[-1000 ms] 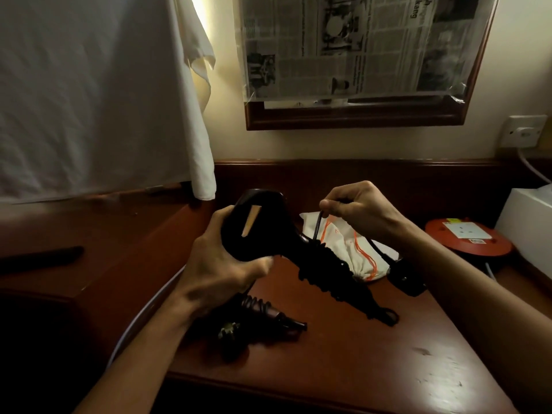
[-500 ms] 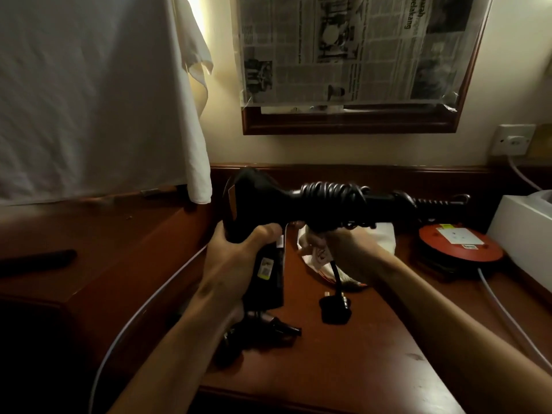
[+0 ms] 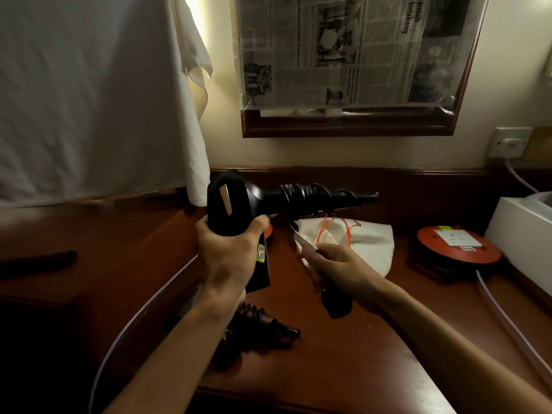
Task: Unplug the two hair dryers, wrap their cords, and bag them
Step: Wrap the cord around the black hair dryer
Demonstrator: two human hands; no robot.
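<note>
My left hand (image 3: 230, 258) grips the body of a black hair dryer (image 3: 236, 204) and holds it up over the wooden desk. Its handle points right, with the black cord (image 3: 307, 195) coiled round it. My right hand (image 3: 343, 273) is lower, above the desk, curled round the black plug (image 3: 336, 303) at the cord's loose end. A second black hair dryer (image 3: 263, 324) with its cord wound on the handle lies on the desk under my left forearm. A white cloth bag (image 3: 367, 249) with orange drawstrings lies behind my right hand.
A red cable reel (image 3: 457, 246) sits at the right, with a white cable (image 3: 507, 318) running off toward the desk's front. A white box (image 3: 519, 225) stands at the far right under a wall socket (image 3: 510, 141). White cloth (image 3: 89, 94) hangs at the left.
My left hand turned the dryer so that its wrapped handle points right. My right hand left the coil and dropped down the cord's loose end to take hold of the plug.
</note>
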